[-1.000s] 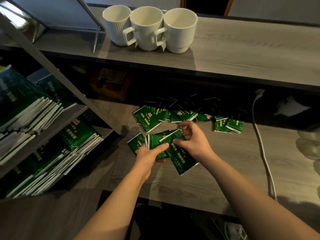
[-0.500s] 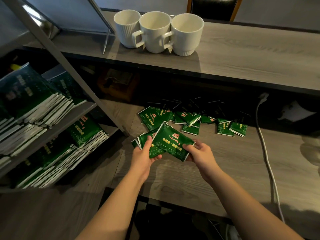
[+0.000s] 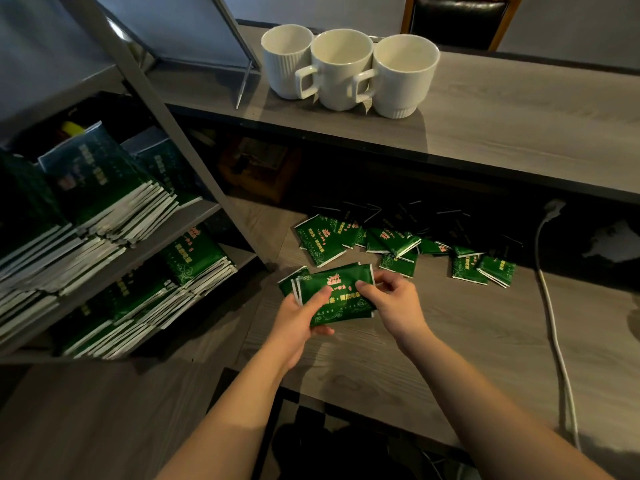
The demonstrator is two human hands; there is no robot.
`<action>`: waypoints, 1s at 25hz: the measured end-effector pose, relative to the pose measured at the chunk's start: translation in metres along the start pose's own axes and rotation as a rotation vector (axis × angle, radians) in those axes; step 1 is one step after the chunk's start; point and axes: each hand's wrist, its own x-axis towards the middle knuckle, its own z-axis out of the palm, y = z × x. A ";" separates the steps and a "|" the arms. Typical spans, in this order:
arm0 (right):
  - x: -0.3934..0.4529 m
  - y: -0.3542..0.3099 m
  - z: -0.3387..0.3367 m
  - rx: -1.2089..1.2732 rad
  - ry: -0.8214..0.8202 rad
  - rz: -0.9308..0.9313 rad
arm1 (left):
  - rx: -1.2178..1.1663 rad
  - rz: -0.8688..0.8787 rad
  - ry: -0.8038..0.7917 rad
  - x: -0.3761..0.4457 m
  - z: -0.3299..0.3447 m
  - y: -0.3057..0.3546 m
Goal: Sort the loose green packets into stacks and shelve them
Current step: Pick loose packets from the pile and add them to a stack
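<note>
- Green packets [image 3: 334, 294], a small gathered stack, sit between both hands just above the worktop [image 3: 467, 341], at its near left part.
- Left hand [image 3: 299, 318] grips the stack from below and the left, thumb lying across the top packet's face.
- Right hand [image 3: 394, 303] pinches the stack's right edge, thumb on top, fingers curled behind.
- Half a second ago the top packet stood tilted, one corner raised above the others; now it lies flat and squared on the stack, and the hands have closed in toward each other.
- Loose packets [image 3: 394, 242] lie scattered behind the hands, toward the shadowed back of the worktop, in the same places as before.
- Rack [image 3: 180, 133] on the left holds stacked packets [image 3: 114, 209] on its upper and lower levels, unchanged.
- White cable [image 3: 554, 334] runs along the worktop at the right, well apart from the hands.
- Three white mugs [image 3: 346, 69] stand touching in a row on the upper shelf [image 3: 519, 133].
</note>
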 end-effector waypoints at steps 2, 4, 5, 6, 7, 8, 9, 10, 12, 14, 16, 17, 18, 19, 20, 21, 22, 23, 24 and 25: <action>0.000 0.004 0.011 0.027 -0.017 0.008 | -0.016 0.004 0.025 0.000 -0.004 -0.002; 0.001 0.008 0.022 0.162 -0.087 0.090 | -0.045 -0.008 0.056 0.001 -0.009 -0.003; 0.002 0.010 0.027 0.172 -0.120 0.122 | -0.069 -0.012 0.077 0.002 -0.012 -0.004; 0.005 0.014 0.032 0.142 -0.152 0.140 | -0.090 -0.013 0.102 0.004 -0.015 -0.005; 0.008 0.016 0.036 0.116 -0.173 0.152 | -0.102 -0.012 0.136 0.006 -0.020 -0.006; 0.012 0.018 0.039 0.086 -0.167 0.156 | -0.108 -0.010 0.174 0.008 -0.024 -0.007; 0.018 0.018 0.040 0.044 -0.130 0.166 | -0.119 -0.010 0.215 0.011 -0.030 -0.008; 0.025 0.021 0.038 -0.018 -0.064 0.174 | -0.137 -0.017 0.247 0.014 -0.035 -0.009; 0.042 0.032 0.028 -0.201 0.057 0.187 | -0.169 -0.033 0.281 0.022 -0.047 -0.013; 0.056 0.050 0.016 -0.383 0.109 0.185 | -0.169 -0.062 0.314 0.031 -0.055 -0.017; 0.068 0.067 0.011 -0.483 0.106 0.183 | -0.179 -0.090 0.346 0.041 -0.059 -0.023; 0.073 0.072 0.012 -0.506 0.098 0.187 | -0.186 -0.095 0.357 0.046 -0.059 -0.027; 0.078 0.076 0.015 -0.533 0.092 0.183 | -0.185 -0.105 0.366 0.049 -0.059 -0.029; 0.083 0.078 0.019 -0.580 0.093 0.170 | -0.183 -0.124 0.376 0.052 -0.059 -0.031; 0.087 0.081 0.024 -0.645 0.104 0.154 | -0.187 -0.143 0.387 0.055 -0.059 -0.032; 0.090 0.082 0.030 -0.716 0.126 0.145 | -0.197 -0.157 0.396 0.057 -0.059 -0.034; 0.093 0.083 0.036 -0.773 0.150 0.147 | -0.209 -0.164 0.400 0.058 -0.061 -0.034; 0.095 0.083 0.041 -0.807 0.164 0.170 | -0.218 -0.165 0.401 0.059 -0.062 -0.034; 0.098 0.083 0.045 -0.815 0.168 0.209 | -0.223 -0.164 0.401 0.060 -0.065 -0.035; 0.100 0.083 0.048 -0.819 0.158 0.255 | -0.226 -0.163 0.401 0.060 -0.067 -0.036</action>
